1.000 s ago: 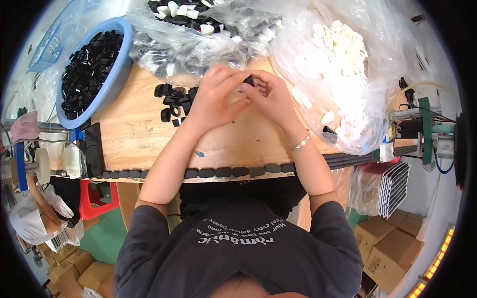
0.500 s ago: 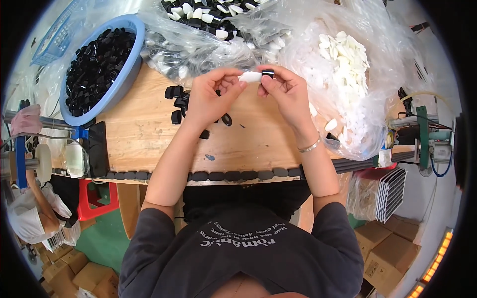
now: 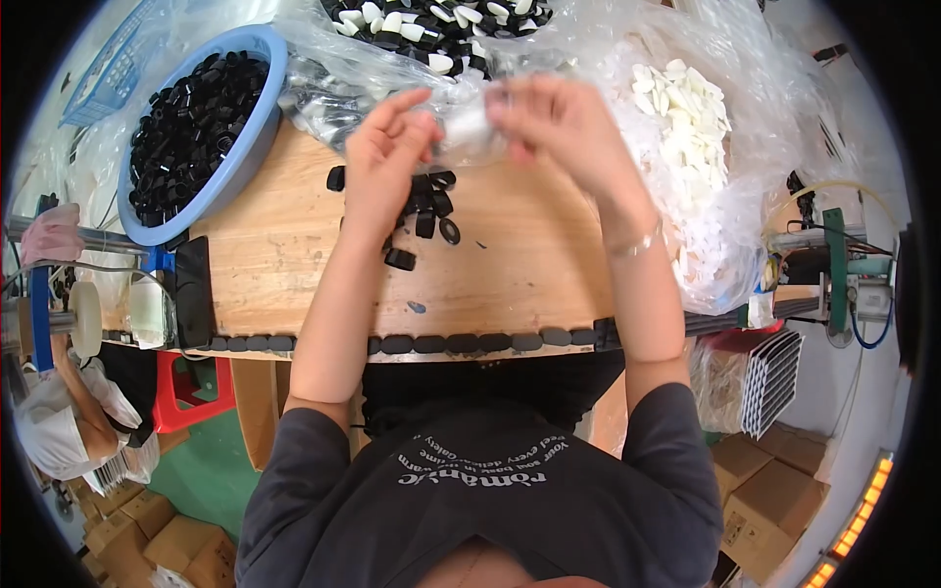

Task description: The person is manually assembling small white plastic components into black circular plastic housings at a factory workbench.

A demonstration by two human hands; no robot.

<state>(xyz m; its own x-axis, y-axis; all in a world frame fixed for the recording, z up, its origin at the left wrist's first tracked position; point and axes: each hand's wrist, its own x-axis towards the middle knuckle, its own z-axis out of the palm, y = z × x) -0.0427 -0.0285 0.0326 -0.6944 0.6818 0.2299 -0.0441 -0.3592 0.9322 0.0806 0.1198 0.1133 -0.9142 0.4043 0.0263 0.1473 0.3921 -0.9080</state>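
My left hand (image 3: 387,152) hovers over the wooden table (image 3: 520,265), its fingers curved and apart, with nothing visible between them. Beneath and beside it lie several small black ring-shaped caps (image 3: 424,223). My right hand (image 3: 559,122) is raised at the table's far side, in front of the clear plastic sheeting. Motion smears its fingertips, so whether they hold anything is unclear. A pale white blur shows between the two hands; I cannot tell a piece from the plastic there. Beyond them is a heap of joined black-and-white pieces (image 3: 431,29).
At the left stands a blue basin (image 3: 277,83) full of black caps. A clear plastic bag (image 3: 755,127) at the right holds white tapered pieces (image 3: 686,122). Dark oval pads (image 3: 461,344) line the table's near edge. A person's arm (image 3: 83,392) shows at far left.
The white piece and black cap that my hands held together no longer show clearly. Both hands have moved away from me and further apart; the right one is blurred.
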